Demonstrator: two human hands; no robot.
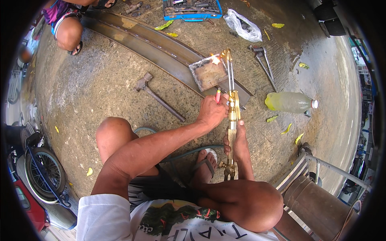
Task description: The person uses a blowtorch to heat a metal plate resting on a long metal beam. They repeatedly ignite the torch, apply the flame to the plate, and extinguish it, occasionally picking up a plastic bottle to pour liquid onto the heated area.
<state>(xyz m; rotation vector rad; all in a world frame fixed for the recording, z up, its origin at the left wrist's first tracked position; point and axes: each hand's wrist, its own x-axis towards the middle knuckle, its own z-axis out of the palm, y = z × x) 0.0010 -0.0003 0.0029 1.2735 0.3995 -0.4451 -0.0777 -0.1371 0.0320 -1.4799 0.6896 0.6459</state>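
Item: brass cutting torch [231,108], lit, its tip flame touching the far corner of a rusty steel plate [208,72] that lies on a long steel beam [152,46], which keeps the heat off the concrete floor [100,88]. The right hand [237,144] has its grip wrapped shut around the torch's lower handle to steady it; the left hand [212,110] closes on the valve section, pinching a small red lighter [218,96] (apparently the ignition source). Nearby, untouched: hammer [159,96], plastic bottle [290,102], blue toolbox [192,9].

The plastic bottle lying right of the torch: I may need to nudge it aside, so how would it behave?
The plastic bottle lies on its side on sloping concrete, so it would probably roll. It looks mostly full of yellowish liquid, so likely fairly heavy, sloshing as it moves.
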